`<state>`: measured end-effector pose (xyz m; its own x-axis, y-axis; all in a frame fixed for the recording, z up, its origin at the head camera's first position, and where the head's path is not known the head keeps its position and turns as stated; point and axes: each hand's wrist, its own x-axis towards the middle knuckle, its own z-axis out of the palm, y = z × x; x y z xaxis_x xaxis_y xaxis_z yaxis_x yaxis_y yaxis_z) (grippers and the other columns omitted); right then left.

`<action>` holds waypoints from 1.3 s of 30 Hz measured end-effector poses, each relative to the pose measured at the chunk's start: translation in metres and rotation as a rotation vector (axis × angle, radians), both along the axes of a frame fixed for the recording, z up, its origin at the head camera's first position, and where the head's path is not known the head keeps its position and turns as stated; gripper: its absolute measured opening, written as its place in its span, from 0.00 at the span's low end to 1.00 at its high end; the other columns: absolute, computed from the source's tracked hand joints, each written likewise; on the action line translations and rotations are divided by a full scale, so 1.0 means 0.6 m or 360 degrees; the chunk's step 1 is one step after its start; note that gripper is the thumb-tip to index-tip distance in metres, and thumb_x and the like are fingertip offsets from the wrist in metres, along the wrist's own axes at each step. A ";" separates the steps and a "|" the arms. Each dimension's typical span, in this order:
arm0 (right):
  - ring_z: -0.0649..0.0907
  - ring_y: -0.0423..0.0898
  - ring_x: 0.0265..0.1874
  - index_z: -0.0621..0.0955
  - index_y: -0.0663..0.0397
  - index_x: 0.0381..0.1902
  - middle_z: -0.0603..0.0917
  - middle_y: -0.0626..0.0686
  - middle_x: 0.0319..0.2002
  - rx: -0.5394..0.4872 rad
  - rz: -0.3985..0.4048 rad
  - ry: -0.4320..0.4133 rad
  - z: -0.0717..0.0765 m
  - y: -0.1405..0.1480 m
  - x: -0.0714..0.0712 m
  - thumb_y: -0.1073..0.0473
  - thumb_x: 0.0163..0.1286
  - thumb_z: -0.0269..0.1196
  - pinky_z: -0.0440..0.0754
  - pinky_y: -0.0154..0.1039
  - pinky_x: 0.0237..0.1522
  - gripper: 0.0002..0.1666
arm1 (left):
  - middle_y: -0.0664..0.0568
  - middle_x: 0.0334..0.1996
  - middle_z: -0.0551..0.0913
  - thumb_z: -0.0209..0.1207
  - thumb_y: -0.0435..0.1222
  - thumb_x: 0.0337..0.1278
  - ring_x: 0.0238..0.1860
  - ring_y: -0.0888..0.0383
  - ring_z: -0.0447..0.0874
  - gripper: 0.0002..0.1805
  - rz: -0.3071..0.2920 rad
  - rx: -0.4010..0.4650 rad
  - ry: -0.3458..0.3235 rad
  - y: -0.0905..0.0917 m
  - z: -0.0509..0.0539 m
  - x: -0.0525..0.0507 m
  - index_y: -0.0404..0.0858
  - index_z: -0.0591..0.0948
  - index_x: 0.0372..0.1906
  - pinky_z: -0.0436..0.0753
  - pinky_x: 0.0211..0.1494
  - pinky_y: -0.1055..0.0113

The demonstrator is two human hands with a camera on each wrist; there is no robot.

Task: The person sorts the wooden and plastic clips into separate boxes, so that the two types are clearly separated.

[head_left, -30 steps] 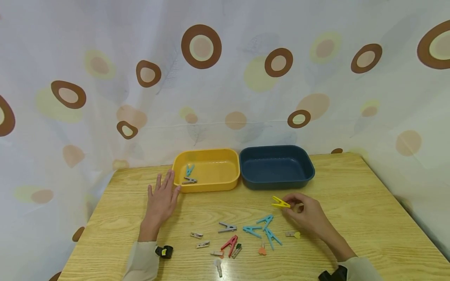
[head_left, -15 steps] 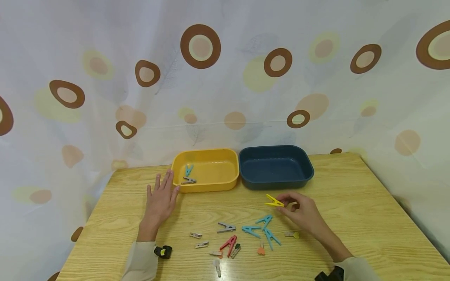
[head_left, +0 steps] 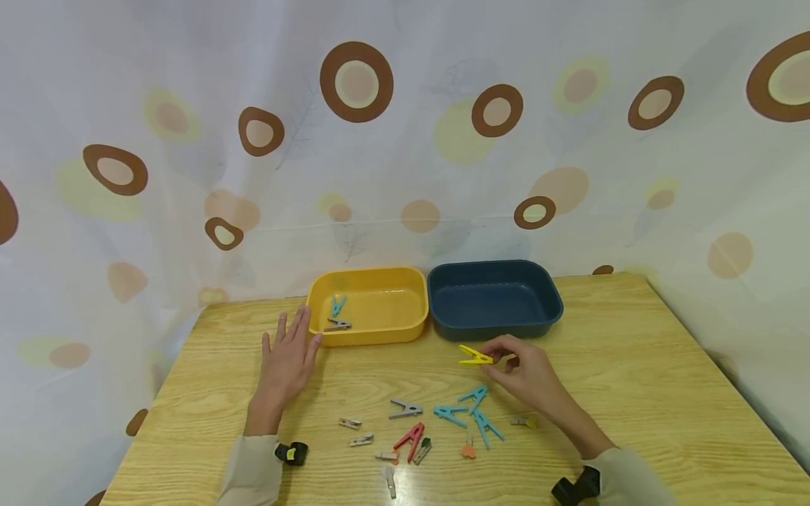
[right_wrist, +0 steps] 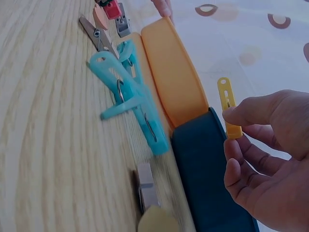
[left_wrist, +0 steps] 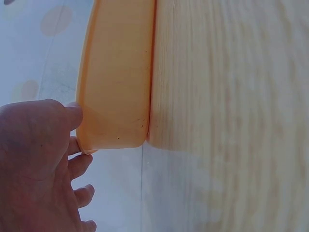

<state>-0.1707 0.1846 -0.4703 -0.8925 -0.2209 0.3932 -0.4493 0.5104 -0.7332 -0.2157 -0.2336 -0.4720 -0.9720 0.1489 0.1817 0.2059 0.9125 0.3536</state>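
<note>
Head: your right hand [head_left: 520, 365] is pinching the yellow clothespin [head_left: 482, 358]; navy tray [head_left: 496, 330] just beyond it, light-blue clothespins [head_left: 482, 420] on its near side. Your left hand [head_left: 285, 369], fingers spread, touches the yellow tray [head_left: 386, 309]. Left wrist: same hand at the tray rim. Right wrist: clothespin's between your thumb [right_wrist: 248, 111] and fingers [right_wrist: 232, 149].

From the head I look forward and down over the wooden table [head_left: 633, 351], from farthest. My left wrist view faces the yellow tray [left_wrist: 116, 72] closely, at upper left; my right wrist view, low above the table, shares this tray at upper centre.
</note>
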 end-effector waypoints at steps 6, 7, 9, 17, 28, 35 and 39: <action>0.83 0.45 0.32 0.87 0.55 0.41 0.86 0.49 0.35 -0.0042 0.0058 0.0018 0.002 -0.021 -0.005 0.71 0.59 0.75 0.82 0.34 0.29 0.14 | 0.43 0.82 0.51 0.40 0.49 0.84 0.80 0.34 0.42 0.35 0.0002 0.0003 0.0014 -0.001 -0.002 -0.002 0.35 0.52 0.82 0.43 0.73 0.25; 0.83 0.45 0.33 0.87 0.55 0.42 0.86 0.48 0.35 -0.0044 0.0060 0.0012 0.002 -0.024 -0.006 0.71 0.59 0.75 0.82 0.34 0.30 0.14 | 0.43 0.82 0.51 0.39 0.49 0.84 0.80 0.33 0.42 0.35 0.0001 0.0002 0.0011 -0.002 -0.003 -0.002 0.35 0.52 0.82 0.43 0.72 0.25; 0.82 0.45 0.33 0.87 0.54 0.42 0.85 0.47 0.36 -0.0041 0.0061 -0.0015 0.004 -0.033 -0.007 0.70 0.60 0.75 0.82 0.35 0.31 0.14 | 0.42 0.82 0.51 0.39 0.49 0.85 0.80 0.33 0.42 0.35 0.0003 -0.0007 0.0007 -0.005 -0.005 -0.001 0.35 0.52 0.83 0.42 0.72 0.25; 0.82 0.45 0.35 0.87 0.53 0.43 0.84 0.46 0.36 -0.0032 0.0050 -0.0036 0.027 -0.068 -0.023 0.68 0.62 0.75 0.82 0.36 0.33 0.12 | 0.43 0.82 0.49 0.37 0.51 0.85 0.81 0.35 0.38 0.36 0.0008 -0.0010 -0.0030 -0.008 -0.005 0.000 0.35 0.50 0.83 0.41 0.73 0.26; 0.81 0.47 0.36 0.87 0.54 0.46 0.85 0.49 0.39 -0.0118 0.0135 -0.0057 0.049 -0.116 -0.052 0.69 0.65 0.71 0.80 0.37 0.34 0.12 | 0.43 0.82 0.50 0.39 0.50 0.85 0.81 0.35 0.39 0.35 0.0002 0.0027 -0.0002 0.001 -0.001 -0.003 0.35 0.51 0.83 0.42 0.73 0.25; 0.79 0.49 0.30 0.87 0.55 0.47 0.84 0.49 0.36 -0.0111 0.0135 -0.0070 0.049 -0.142 -0.074 0.67 0.65 0.73 0.78 0.36 0.32 0.13 | 0.44 0.82 0.49 0.38 0.50 0.85 0.81 0.36 0.39 0.35 -0.0008 0.0037 -0.0015 0.002 -0.004 -0.007 0.36 0.50 0.83 0.40 0.73 0.26; 0.76 0.47 0.27 0.87 0.55 0.46 0.82 0.48 0.33 -0.0107 0.0139 -0.0082 0.047 -0.159 -0.091 0.66 0.66 0.73 0.75 0.36 0.30 0.12 | 0.44 0.82 0.50 0.39 0.50 0.85 0.81 0.35 0.41 0.35 0.0005 0.0022 -0.0002 -0.001 -0.006 -0.005 0.36 0.50 0.83 0.41 0.73 0.26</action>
<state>-0.2251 0.0894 -0.4422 -0.8906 -0.2732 0.3636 -0.4505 0.4202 -0.7877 -0.2190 -0.2345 -0.4759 -0.9727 0.1432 0.1825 0.2024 0.9083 0.3661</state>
